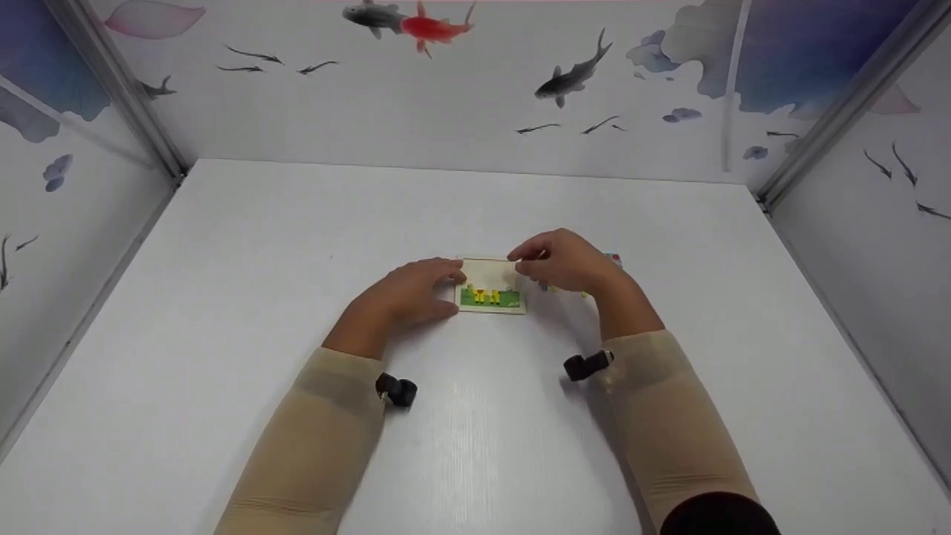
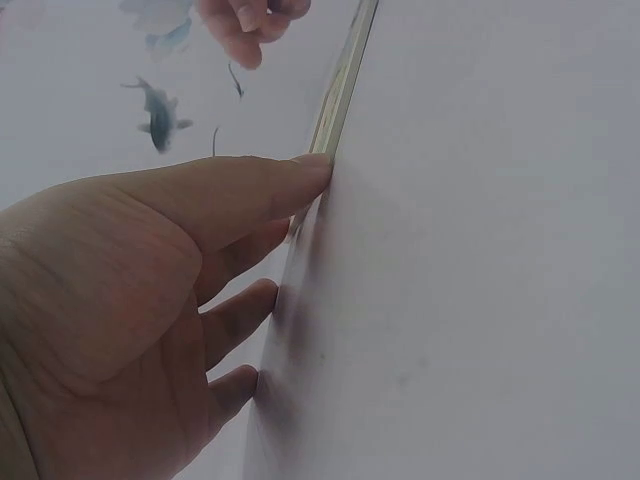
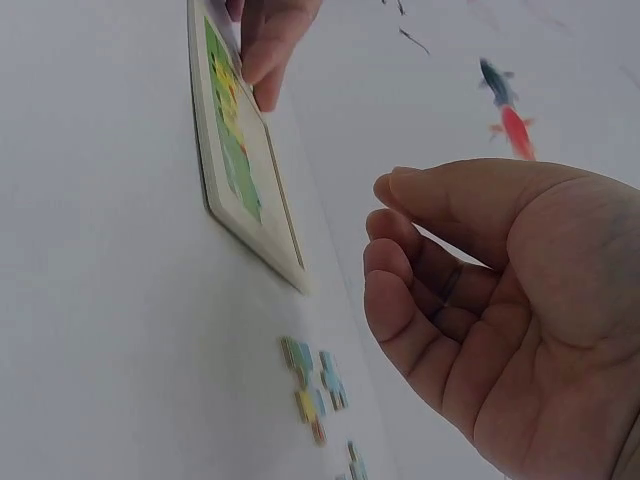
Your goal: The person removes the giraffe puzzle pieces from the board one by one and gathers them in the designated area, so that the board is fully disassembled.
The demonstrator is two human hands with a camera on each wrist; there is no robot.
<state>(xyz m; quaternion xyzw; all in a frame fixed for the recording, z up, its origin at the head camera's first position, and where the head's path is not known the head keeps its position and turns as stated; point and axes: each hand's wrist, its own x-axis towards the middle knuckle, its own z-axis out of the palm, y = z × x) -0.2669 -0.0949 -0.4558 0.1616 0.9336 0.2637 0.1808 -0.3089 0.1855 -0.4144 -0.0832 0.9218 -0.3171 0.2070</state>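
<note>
A jigsaw puzzle board (image 1: 490,269) with a pale rim lies flat on the table. Green and yellow picture pieces (image 1: 490,298) fill its near strip; the visible part beyond is plain pale wood. My left hand (image 1: 412,291) holds the board's left side, thumb at the near corner and fingers farther up the edge. In the left wrist view, the thumb touches the board's edge (image 2: 345,100). Over the board's far right part hovers my right hand (image 1: 562,260), fingers curled and thumb close to the index finger. No piece shows between those fingertips, though they could hide one.
Several loose puzzle pieces (image 3: 305,385) lie on the table to the board's right, partly under the right hand in the head view. White panels (image 1: 446,111) printed with fish enclose the white table (image 1: 461,446) at the back and sides.
</note>
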